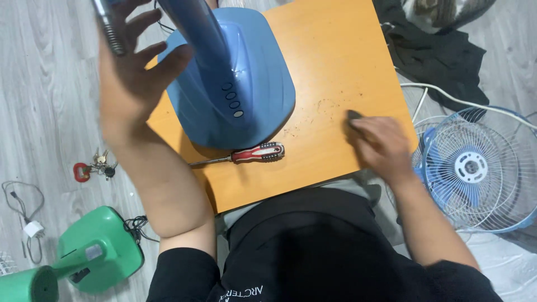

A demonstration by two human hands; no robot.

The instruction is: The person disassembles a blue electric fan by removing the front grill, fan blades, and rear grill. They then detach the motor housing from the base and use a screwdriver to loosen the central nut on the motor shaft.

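Note:
A blue fan base with a row of dark buttons stands on a small orange wooden table, its blue column rising toward the camera. My left hand is raised beside the column, fingers spread, with a grey metal rod and spring against its fingers. My right hand lies flat near the table's right edge, its fingers on a small dark object. A red-handled screwdriver lies on the table just in front of the base.
A white and blue fan guard lies on the floor at right, beside a white cable and dark cloth. Keys and a green fan base are at left, with a white charger.

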